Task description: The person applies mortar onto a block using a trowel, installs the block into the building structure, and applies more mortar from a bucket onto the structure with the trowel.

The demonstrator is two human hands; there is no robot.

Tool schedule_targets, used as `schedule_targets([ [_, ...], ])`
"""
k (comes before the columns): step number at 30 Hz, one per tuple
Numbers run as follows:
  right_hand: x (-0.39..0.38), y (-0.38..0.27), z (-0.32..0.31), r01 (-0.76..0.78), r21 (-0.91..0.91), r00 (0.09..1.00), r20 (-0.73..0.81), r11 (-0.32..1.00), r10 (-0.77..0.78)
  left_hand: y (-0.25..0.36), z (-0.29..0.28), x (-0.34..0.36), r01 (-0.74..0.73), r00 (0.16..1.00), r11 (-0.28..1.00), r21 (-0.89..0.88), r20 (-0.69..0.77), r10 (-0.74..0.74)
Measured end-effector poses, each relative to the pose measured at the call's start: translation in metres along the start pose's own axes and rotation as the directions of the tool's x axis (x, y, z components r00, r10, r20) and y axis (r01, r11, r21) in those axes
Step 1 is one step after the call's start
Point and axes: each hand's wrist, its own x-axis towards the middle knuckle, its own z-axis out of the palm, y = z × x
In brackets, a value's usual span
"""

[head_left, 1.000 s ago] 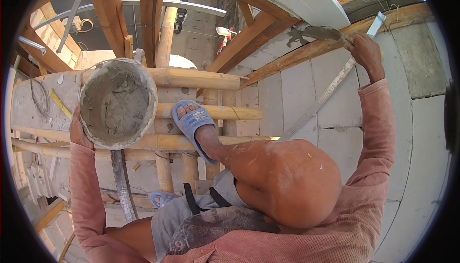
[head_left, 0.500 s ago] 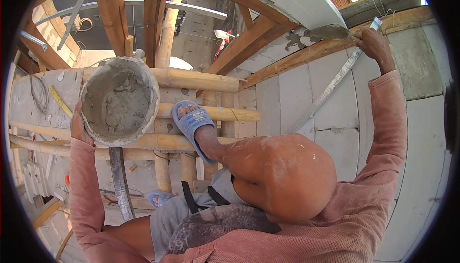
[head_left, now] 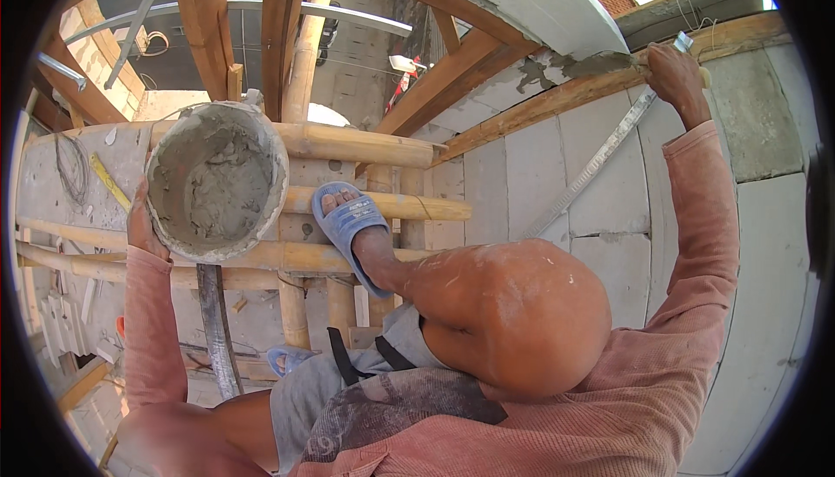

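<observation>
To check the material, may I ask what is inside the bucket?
Inside the bucket is rough grey mortar, smeared up the sides too. It covers the bottom, so how deep it lies cannot be seen.

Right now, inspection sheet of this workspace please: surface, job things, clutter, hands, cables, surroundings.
Surface: bamboo poles, a foot in a blue slide sandal on them.
Job's things: bucket of grey mortar; mortar-coated trowel.
Clutter: yellow stick-shaped item left of the bucket.
Hands: left hand against the bucket's side, grip partly hidden; right hand closed around the trowel's handle.
Cables: dark coiled wire or cord near the yellow item.
Surroundings: light-grey block wall, brown timber beams.
</observation>
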Motion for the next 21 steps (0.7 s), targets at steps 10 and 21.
schedule_targets([
  [10,0.013,-0.009,0.007,0.029,-0.013,0.993,-0.115,1.000,-0.030,0.000,0.003,-0.002,0.011,1.000,1.000,-0.008,0.006,-0.011],
  [21,-0.086,-0.049,0.021,-0.273,0.616,0.962,0.168,0.738,0.216,0.001,-0.003,0.000,0.022,1.000,1.000,0.014,-0.017,-0.022],
])
